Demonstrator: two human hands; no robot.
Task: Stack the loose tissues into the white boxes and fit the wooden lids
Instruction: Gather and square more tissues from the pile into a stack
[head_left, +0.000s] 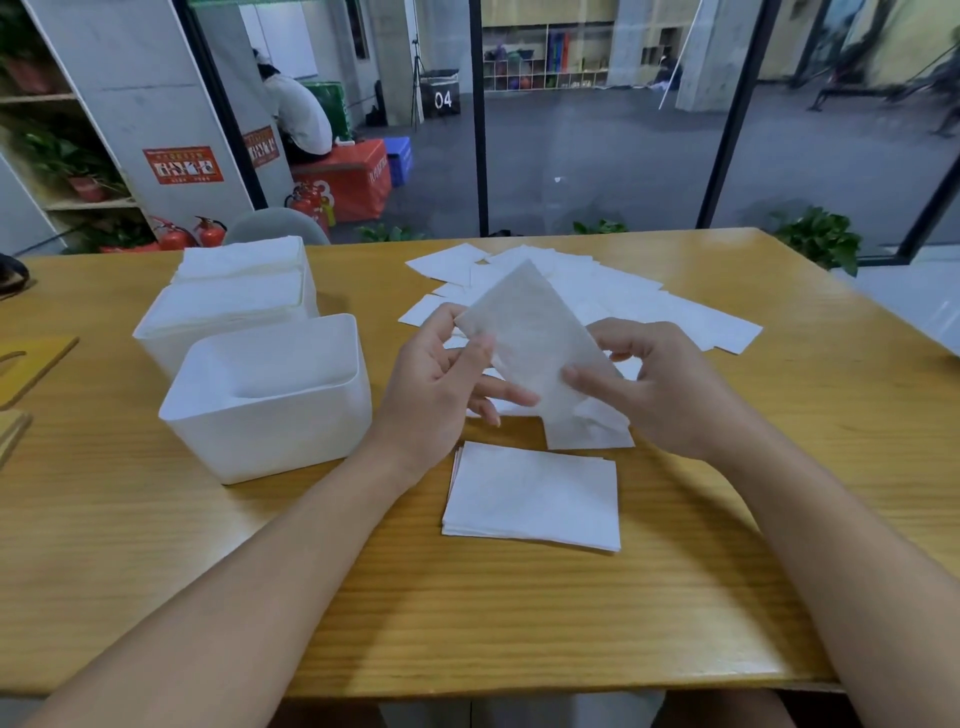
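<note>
We held one tissue (530, 343) above the wooden bench (519, 623), our left hand (436, 384) and right hand (660, 384) each pinching it in a closed grip. A neat stack (535, 496) lay on the bench just below it, loose tissues (623, 296) spread beyond. Left of the stack stood a white box (270, 400), a filled box (228, 296) behind it. Past the bench, glass panels showed a grey floor (597, 156).

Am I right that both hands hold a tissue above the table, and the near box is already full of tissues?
Not quite. The head view shows both hands, left and right, holding the tissue, but the near box looks empty; the far box is full.
</note>
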